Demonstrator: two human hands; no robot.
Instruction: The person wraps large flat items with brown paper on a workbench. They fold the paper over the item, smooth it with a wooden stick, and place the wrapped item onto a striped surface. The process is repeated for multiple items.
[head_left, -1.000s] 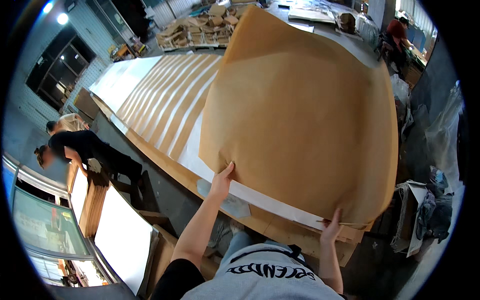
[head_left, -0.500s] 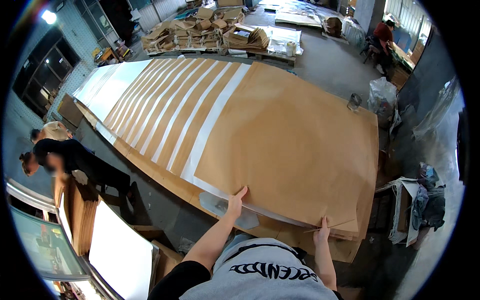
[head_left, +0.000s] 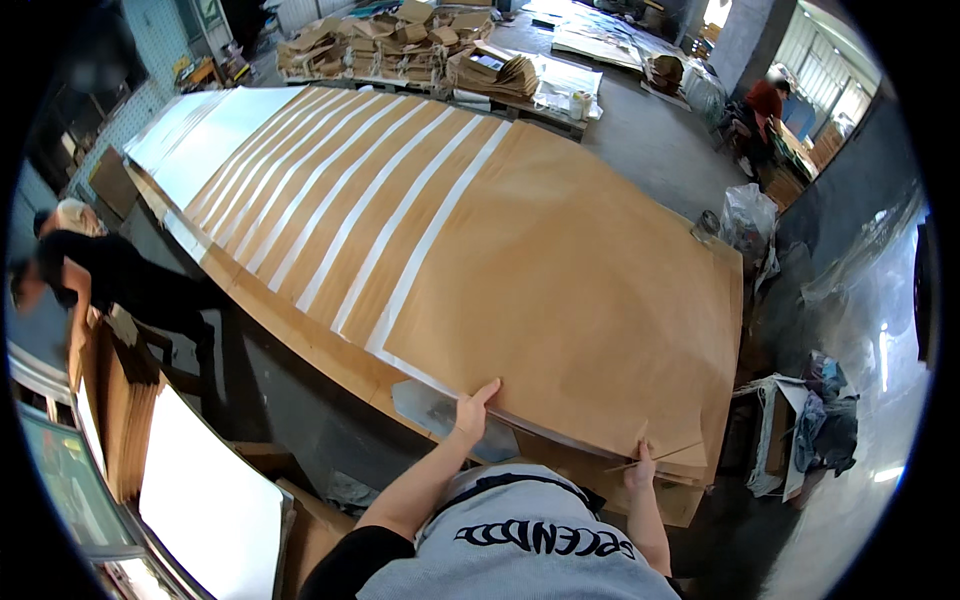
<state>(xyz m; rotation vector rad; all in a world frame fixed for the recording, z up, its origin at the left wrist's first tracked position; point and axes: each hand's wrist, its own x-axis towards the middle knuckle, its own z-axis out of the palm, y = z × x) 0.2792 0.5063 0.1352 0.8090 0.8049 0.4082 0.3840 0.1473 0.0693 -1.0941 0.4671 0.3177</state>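
Note:
A large brown paperboard sheet (head_left: 570,270) spreads over the right part of a long table. My left hand (head_left: 474,410) grips its near edge, thumb on top and the other fingers hidden below. At the near right corner, my right hand (head_left: 640,470) closes on the same edge and also holds a thin stick (head_left: 678,451), which crosses the corner at a slant. A narrow white margin (head_left: 405,290) shows along the sheet's left side. Farther left lie several overlapping brown sheets (head_left: 345,240) with white strips between them.
White sheets (head_left: 215,125) cover the table's far left end. A glass jar (head_left: 706,226) stands at the far right corner. Two people work at the left by stacked brown boards (head_left: 125,440); another sits at the far right. Cardboard piles (head_left: 390,50) fill the back.
The large brown sheet has shifted slightly left, narrowing the white margin beside it. Both hands keep their grip. My view has tilted a little, and a person at the left has moved.

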